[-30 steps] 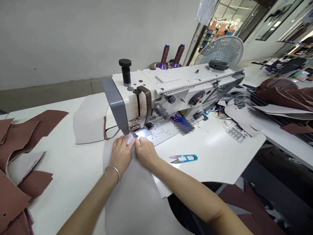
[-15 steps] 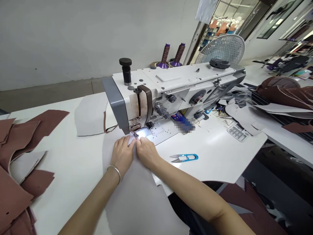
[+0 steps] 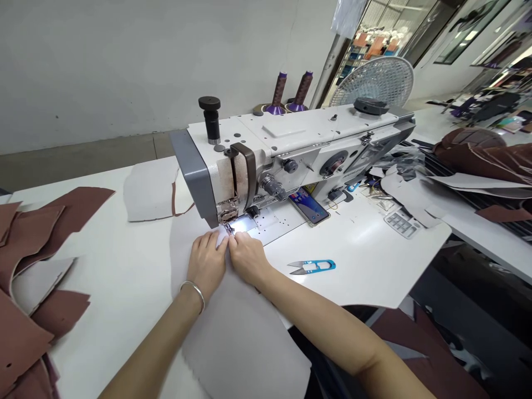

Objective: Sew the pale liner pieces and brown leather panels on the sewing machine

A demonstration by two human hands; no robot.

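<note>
A long grey sheet of fabric-like material [image 3: 245,338] runs from the sewing machine [image 3: 257,160] over the table's near edge. Its far end lies at the lit presser foot [image 3: 228,229]. My left hand [image 3: 206,259] rests on the sheet with its fingers laid on the surface, thumb close to the foot. Beside it, my right hand [image 3: 248,256] is closed, its curled fingers gripping the sheet's right edge just in front of the foot. The needle is too small to make out.
Thread snips [image 3: 311,267] lie right of my hands, and a phone [image 3: 310,206] lies under the machine arm. Brown cut pieces [image 3: 37,233] are piled at left. A pale piece with a brown strip [image 3: 152,191] lies behind. Two thread cones [image 3: 279,91] and a fan [image 3: 376,80] stand behind.
The sheet's near end has shifted away from me, toward the machine, and its lower right corner sits higher. Both hands stay by the presser foot. The view has shifted slightly.
</note>
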